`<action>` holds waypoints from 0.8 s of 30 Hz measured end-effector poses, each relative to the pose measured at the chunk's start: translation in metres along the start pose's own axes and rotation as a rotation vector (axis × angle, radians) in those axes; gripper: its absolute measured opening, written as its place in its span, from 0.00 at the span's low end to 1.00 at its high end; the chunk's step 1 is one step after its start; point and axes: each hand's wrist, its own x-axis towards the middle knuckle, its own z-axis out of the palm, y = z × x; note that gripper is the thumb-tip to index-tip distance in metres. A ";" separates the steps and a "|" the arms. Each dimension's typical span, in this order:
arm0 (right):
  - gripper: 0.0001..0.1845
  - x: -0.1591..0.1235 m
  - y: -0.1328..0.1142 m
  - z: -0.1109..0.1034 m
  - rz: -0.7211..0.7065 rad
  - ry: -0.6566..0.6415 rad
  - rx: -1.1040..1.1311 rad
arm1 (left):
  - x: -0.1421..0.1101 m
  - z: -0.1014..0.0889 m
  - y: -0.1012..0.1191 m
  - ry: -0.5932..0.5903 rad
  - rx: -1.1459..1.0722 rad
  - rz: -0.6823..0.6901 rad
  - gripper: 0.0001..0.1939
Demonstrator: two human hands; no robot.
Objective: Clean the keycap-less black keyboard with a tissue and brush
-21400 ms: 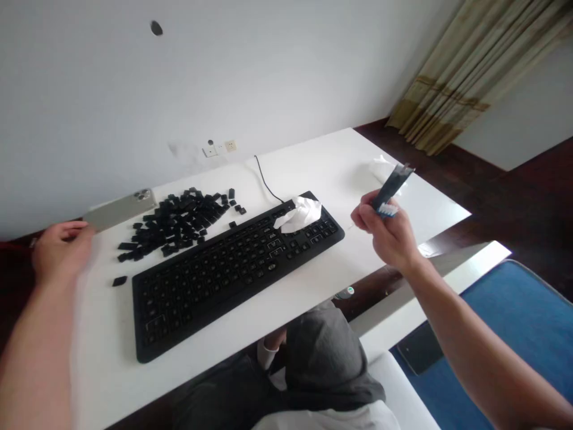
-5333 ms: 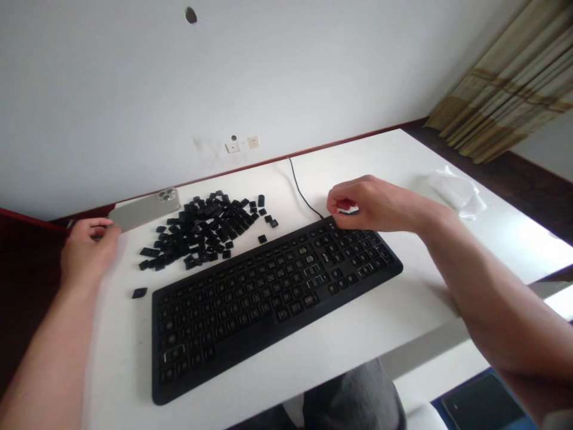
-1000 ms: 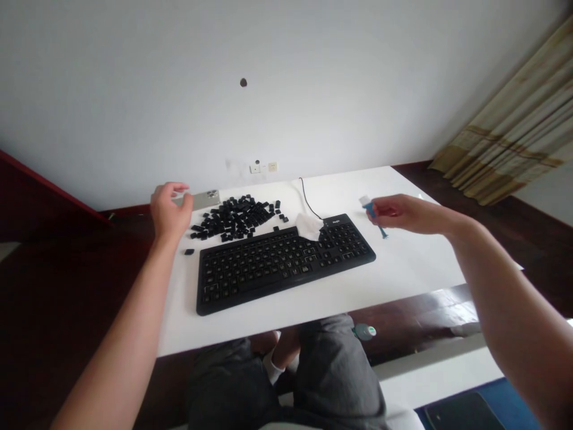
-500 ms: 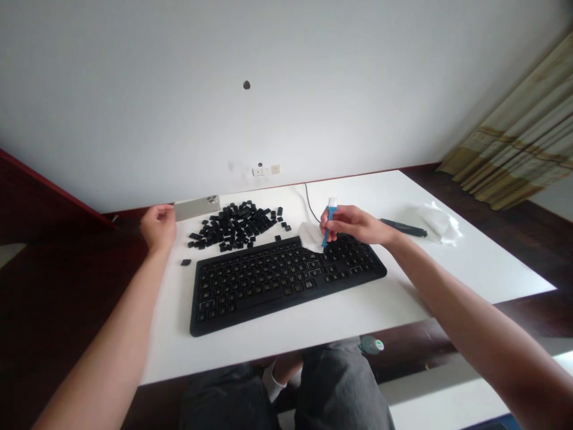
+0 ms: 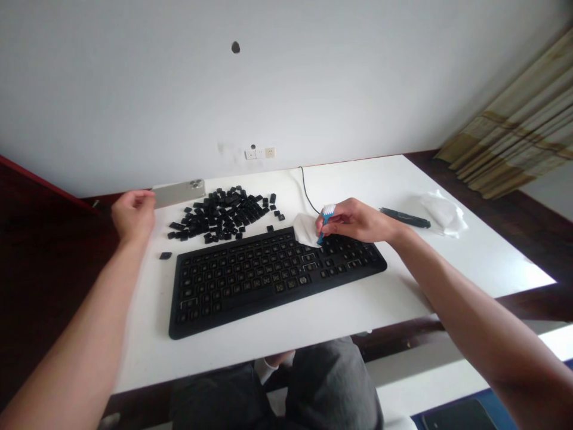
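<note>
My right hand (image 5: 356,220) grips a blue brush with white bristles (image 5: 325,220), its tip pressed against a white wipe (image 5: 307,230) on the keyboard's upper right corner. The black keyboard (image 5: 268,280) lies across the white table. Beyond it spreads a heap of loose black keycaps (image 5: 221,210), with one stray keycap (image 5: 165,255) off to the left. My left hand (image 5: 134,216) rests at the end of a pale gold smartphone (image 5: 179,193), fingers curled, holding nothing that I can see.
A dark slim tool (image 5: 405,218) and a crumpled white tissue (image 5: 443,214) lie on the white table (image 5: 367,292) right of the keyboard. A thin black cable (image 5: 308,192) runs to the wall. My legs are below the table's front edge.
My right hand has brought the brush from the open table onto the wipe at the keyboard corner. The view has tilted down slightly. My left hand has moved towards the phone's end.
</note>
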 end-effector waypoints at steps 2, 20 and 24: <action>0.14 -0.005 -0.008 -0.003 -0.012 0.050 -0.023 | -0.001 0.000 0.002 0.004 0.002 -0.007 0.16; 0.13 0.003 -0.002 0.005 -0.094 0.059 -0.044 | -0.008 -0.002 0.017 0.037 -0.080 0.059 0.09; 0.13 0.002 0.000 0.000 -0.065 0.009 -0.060 | -0.028 -0.014 0.062 0.083 -0.075 0.239 0.10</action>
